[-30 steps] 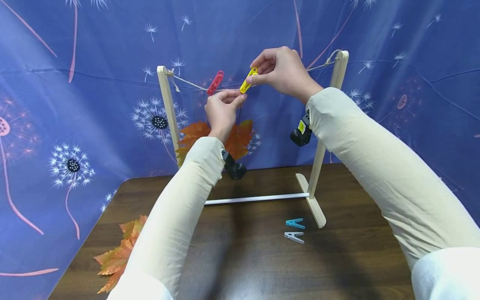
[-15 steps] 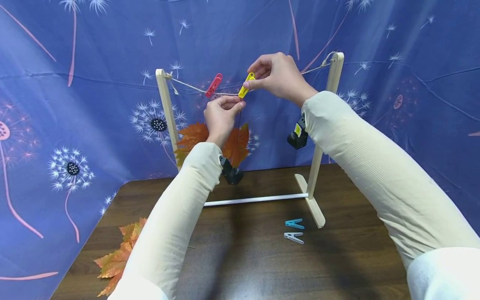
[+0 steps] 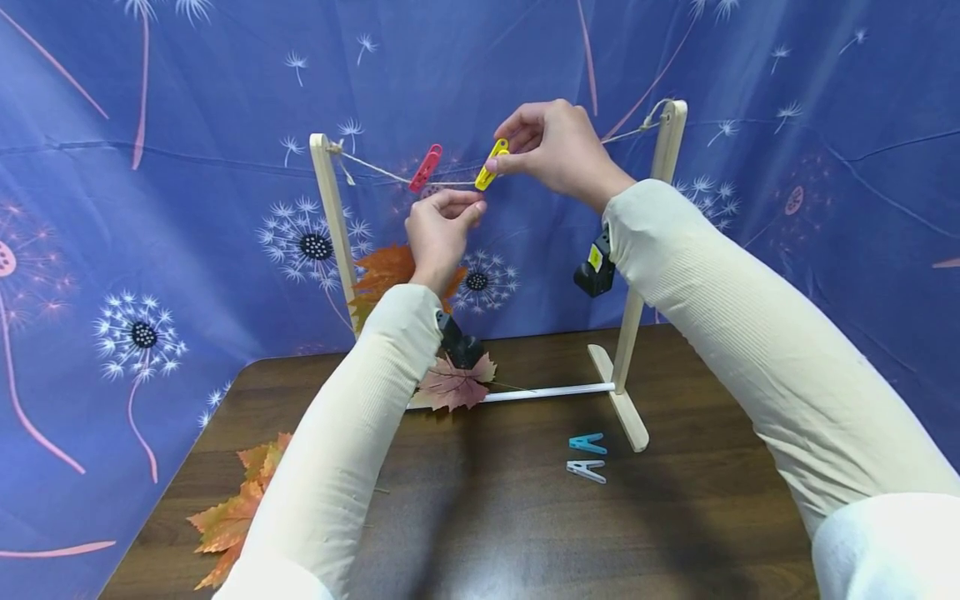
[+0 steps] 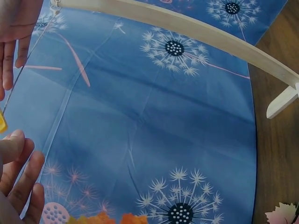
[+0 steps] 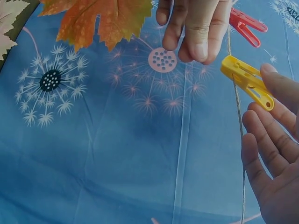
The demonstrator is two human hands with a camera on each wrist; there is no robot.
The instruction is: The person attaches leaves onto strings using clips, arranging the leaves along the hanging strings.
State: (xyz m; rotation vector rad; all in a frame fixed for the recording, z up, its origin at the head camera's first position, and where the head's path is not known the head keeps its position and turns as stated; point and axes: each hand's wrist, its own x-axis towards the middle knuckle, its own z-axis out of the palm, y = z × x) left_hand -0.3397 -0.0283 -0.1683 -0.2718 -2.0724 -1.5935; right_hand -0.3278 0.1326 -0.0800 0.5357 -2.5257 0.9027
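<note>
Backdrop: blue cloth (image 3: 810, 275) printed with dandelions, behind the grip. Below it, a brown table (image 3: 510, 542), bearing a wooden frame (image 3: 330, 200) with a white bar (image 3: 555, 391) along its base. A string (image 3: 378, 169) runs between the post tops, level with the grip.

Two cream sleeves (image 3: 742, 333) reach up to the hands. Right hand (image 3: 570, 154): thumb and fingers drawn nearly together, only a yellow clothespin (image 3: 491, 165) between them, the other fingers extended. The pin's jaws meet the string; whether they are clamped on it, cannot tell. Left hand (image 3: 438, 233): just below and left of the pin, fingers loosely bent, thumb tip close to the forefinger, gripping nothing that shows.

Orange leaf (image 3: 386, 271) below and left of the grip, partly hidden by the left hand. More orange leaves (image 3: 232, 518) lie on the table, far lower left, partly under a sleeve in view. Pink leaf (image 3: 461, 386) straight below the pin, at the bar (on it or on the tabletop, cannot tell).

Smallest: red clothespin (image 3: 426, 168) on the string, left of the grip and near. Blue clothespin (image 3: 587, 443) and white clothespin (image 3: 586, 472) lie side by side on the table, well below right.
</note>
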